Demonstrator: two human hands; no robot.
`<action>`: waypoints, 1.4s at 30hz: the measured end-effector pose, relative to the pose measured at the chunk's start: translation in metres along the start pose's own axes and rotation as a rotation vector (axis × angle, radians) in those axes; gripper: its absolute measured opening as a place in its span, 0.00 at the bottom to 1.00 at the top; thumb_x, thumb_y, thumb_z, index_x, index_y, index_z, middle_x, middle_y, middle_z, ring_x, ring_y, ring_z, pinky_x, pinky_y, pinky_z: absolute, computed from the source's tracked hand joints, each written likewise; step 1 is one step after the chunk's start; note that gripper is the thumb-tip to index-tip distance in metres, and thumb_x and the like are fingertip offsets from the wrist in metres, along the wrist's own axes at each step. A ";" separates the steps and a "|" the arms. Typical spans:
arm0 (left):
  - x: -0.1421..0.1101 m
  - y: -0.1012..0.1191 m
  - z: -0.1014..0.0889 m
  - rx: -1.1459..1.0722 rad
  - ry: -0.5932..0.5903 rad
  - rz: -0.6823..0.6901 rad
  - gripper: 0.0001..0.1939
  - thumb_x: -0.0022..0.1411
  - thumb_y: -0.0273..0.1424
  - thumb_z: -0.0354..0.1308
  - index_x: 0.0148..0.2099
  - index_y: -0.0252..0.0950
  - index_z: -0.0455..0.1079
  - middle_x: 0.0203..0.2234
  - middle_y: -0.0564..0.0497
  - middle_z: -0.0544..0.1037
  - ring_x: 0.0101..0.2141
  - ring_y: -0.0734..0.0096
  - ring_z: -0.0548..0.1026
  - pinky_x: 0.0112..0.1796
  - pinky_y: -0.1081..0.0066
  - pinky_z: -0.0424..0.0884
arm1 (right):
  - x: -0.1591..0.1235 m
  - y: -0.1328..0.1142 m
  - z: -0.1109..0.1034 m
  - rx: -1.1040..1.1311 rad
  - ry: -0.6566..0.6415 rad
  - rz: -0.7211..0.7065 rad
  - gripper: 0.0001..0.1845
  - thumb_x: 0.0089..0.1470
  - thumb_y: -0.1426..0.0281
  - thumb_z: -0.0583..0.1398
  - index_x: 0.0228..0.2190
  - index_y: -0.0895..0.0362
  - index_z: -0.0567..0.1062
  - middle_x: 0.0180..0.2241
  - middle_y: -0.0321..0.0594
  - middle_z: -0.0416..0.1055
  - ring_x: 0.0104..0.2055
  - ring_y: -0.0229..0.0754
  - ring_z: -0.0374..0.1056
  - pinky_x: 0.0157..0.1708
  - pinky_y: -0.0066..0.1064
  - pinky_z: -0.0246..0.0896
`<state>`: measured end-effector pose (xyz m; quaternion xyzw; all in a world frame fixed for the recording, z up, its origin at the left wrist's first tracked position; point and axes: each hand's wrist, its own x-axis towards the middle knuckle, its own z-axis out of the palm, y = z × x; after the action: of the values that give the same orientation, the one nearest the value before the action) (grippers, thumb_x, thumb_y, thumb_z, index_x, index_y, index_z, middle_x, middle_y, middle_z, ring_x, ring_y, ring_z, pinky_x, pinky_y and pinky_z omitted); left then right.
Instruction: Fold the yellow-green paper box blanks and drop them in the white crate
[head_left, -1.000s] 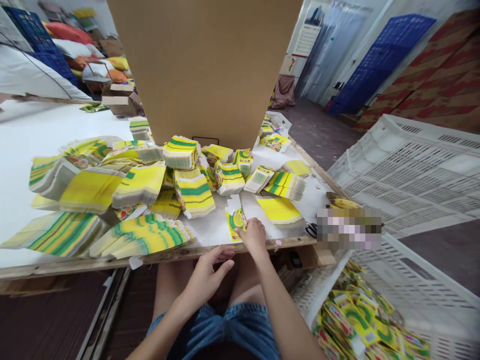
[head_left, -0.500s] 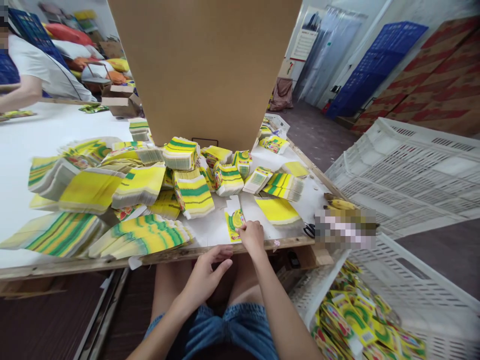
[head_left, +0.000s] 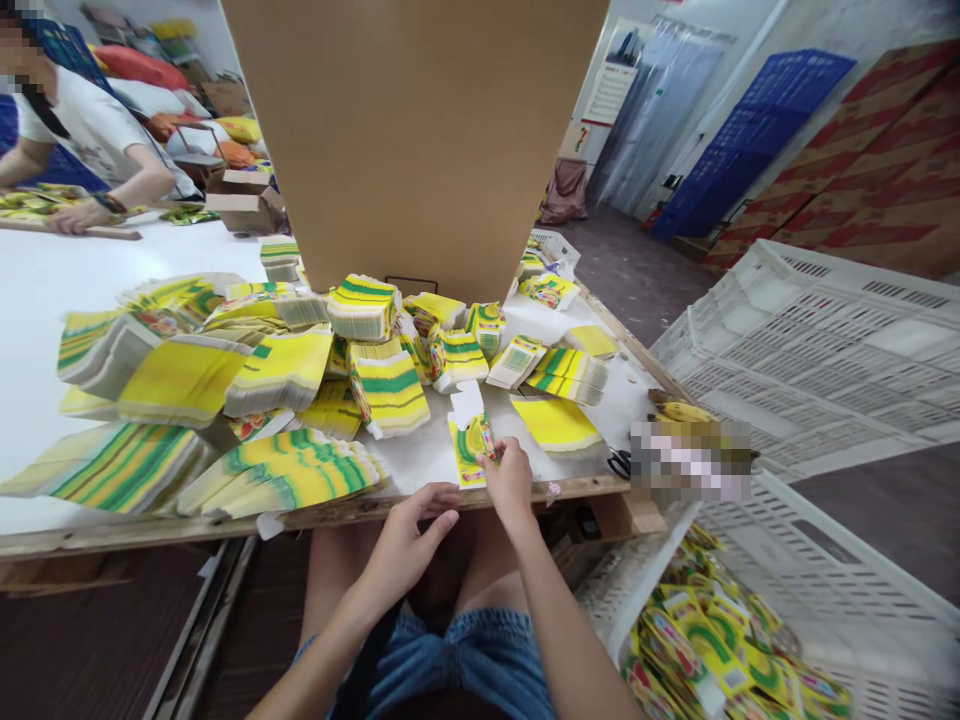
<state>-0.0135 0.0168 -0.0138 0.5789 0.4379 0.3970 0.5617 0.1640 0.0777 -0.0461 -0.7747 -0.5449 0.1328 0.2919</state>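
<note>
My right hand [head_left: 510, 478] pinches the right edge of a flat yellow-green carton blank [head_left: 469, 440], which is tipped up off the table near the front edge. My left hand [head_left: 409, 535] hovers just below the wooden table edge [head_left: 337, 512], fingers loosely spread, holding nothing, close to the blank's lower corner. Stacks of the same flat blanks [head_left: 277, 375] cover the white tabletop beyond.
A tall brown cardboard sheet [head_left: 412, 140] stands behind the stacks. White plastic crates [head_left: 817, 350] sit at the right, the lower one [head_left: 720, 640] filled with folded cartons. Scissors [head_left: 619, 462] lie by the table's right corner. Another person [head_left: 82, 150] works at the far left.
My right hand has lifted the carton blank up from lying flat. My left hand has risen slightly toward it. The other person has leaned into view at the far left.
</note>
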 end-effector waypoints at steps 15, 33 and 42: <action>0.042 -0.002 0.001 -0.294 0.141 -0.042 0.24 0.58 0.41 0.60 0.52 0.34 0.66 0.41 0.44 0.78 0.38 0.63 0.78 0.41 0.62 0.74 | -0.010 0.006 -0.022 0.558 -0.060 -0.122 0.14 0.54 0.63 0.55 0.37 0.58 0.75 0.32 0.44 0.78 0.35 0.47 0.72 0.35 0.35 0.66; 0.054 0.016 0.005 -0.535 0.280 0.087 0.19 0.53 0.38 0.65 0.46 0.35 0.71 0.40 0.48 0.81 0.41 0.62 0.78 0.41 0.67 0.74 | -0.050 -0.011 -0.045 0.521 -0.242 -0.236 0.18 0.59 0.60 0.54 0.21 0.55 0.70 0.16 0.29 0.62 0.21 0.36 0.59 0.24 0.25 0.54; 0.032 0.026 -0.011 -0.759 0.415 0.120 0.17 0.51 0.32 0.68 0.45 0.39 0.72 0.38 0.52 0.82 0.38 0.71 0.79 0.41 0.74 0.74 | -0.050 -0.017 -0.066 0.426 -0.097 -0.262 0.17 0.54 0.68 0.55 0.16 0.54 0.61 0.17 0.28 0.54 0.22 0.35 0.52 0.25 0.27 0.46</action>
<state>-0.0126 0.0511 0.0117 0.2638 0.3301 0.6696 0.6108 0.1667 0.0149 0.0110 -0.6114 -0.6136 0.2427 0.4368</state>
